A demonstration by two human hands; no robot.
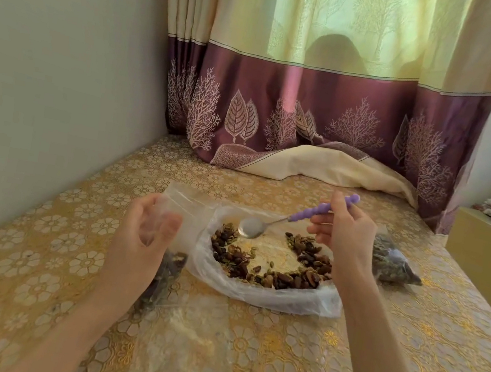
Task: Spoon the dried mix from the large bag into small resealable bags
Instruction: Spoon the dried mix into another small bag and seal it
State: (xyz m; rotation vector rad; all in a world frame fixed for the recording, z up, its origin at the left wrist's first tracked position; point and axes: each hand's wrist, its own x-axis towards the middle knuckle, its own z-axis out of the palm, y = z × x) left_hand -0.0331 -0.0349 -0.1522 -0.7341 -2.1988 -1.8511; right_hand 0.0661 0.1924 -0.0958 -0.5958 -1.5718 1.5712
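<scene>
Head view, looking down on a table (24,278) under a gold floral cloth. Right hand (347,233) pinching the purple beaded handle of a spoon (294,219), bowl empty and tipped down, hovering just above the far rim of the dried mix (269,265). Mix spread in a ring inside the large bag (267,294), opened flat between the two hands. Left hand (144,230) curled around the upper part of a small resealable bag (164,273), held just left of the large bag, dark mix sitting in its lower part. Filled small bag (394,264) lying beyond the right wrist, near it. Purple-hemmed curtain (315,116) draped at the far edge.
</scene>
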